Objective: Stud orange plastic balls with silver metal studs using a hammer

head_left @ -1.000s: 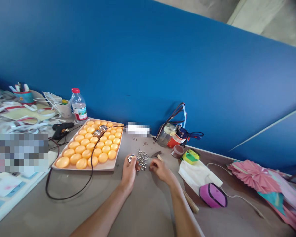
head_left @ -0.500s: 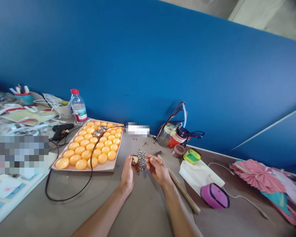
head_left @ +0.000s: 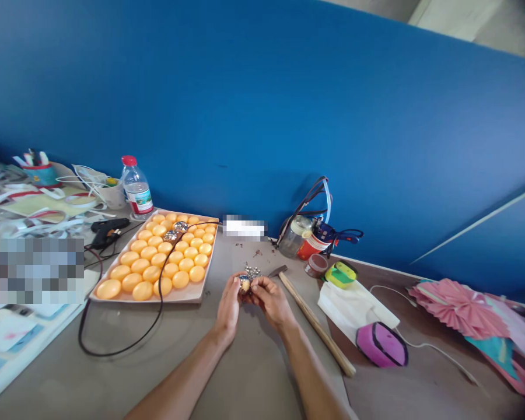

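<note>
My left hand (head_left: 228, 300) is closed around a small orange ball (head_left: 245, 284) partly covered with shiny silver pieces. The fingertips of my right hand (head_left: 270, 296) are pinched together against the ball's right side; whatever they hold is too small to make out. Just behind the ball lies a pile of small silver stud-like pieces (head_left: 254, 272), partly hidden by my hands. A hammer (head_left: 317, 321) with a wooden handle rests to the right of my right hand. On the left, a shallow tray (head_left: 188, 297) holds rows of orange balls (head_left: 151, 274) and two silver-covered balls (head_left: 181, 227).
A black cable (head_left: 157, 321) loops over the tray. Behind it stand a plastic bottle (head_left: 139, 192) and a glue gun (head_left: 107, 232). A glass jar (head_left: 295, 236), a small brown pot (head_left: 317, 265), a yellow-green sponge-like item (head_left: 341, 274) and a purple item (head_left: 381, 345) stand on the right.
My right hand has moved left from the pile of silver pieces to the ball. The ball has come slightly nearer to me, in front of the pile, and the hammer head now shows.
</note>
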`<act>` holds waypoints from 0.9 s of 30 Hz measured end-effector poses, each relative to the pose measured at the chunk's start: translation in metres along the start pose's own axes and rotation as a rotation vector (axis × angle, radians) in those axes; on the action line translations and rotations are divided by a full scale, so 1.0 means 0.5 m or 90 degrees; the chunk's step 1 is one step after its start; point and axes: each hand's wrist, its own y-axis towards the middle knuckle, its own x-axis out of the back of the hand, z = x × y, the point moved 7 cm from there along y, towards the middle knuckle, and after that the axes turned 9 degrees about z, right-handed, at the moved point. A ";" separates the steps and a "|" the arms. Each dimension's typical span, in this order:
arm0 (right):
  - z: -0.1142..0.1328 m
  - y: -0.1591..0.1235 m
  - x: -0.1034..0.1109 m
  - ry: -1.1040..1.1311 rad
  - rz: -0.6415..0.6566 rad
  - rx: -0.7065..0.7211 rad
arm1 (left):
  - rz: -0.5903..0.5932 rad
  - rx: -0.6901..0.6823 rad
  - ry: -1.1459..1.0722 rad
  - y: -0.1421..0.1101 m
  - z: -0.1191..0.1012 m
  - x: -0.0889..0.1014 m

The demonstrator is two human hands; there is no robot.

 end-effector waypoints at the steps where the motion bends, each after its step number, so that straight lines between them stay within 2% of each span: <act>1: 0.000 0.000 0.000 -0.002 0.004 -0.004 | 0.016 0.005 -0.005 0.000 0.001 -0.003; 15: 0.016 -0.008 -0.009 0.017 0.034 -0.066 | 0.090 0.026 0.031 -0.007 0.001 -0.011; 20: 0.013 -0.007 -0.005 0.013 0.015 -0.060 | 0.077 0.020 0.057 -0.010 -0.002 -0.007; 27: 0.008 -0.007 -0.004 -0.060 0.007 -0.048 | 0.081 -0.006 0.022 -0.016 -0.016 -0.020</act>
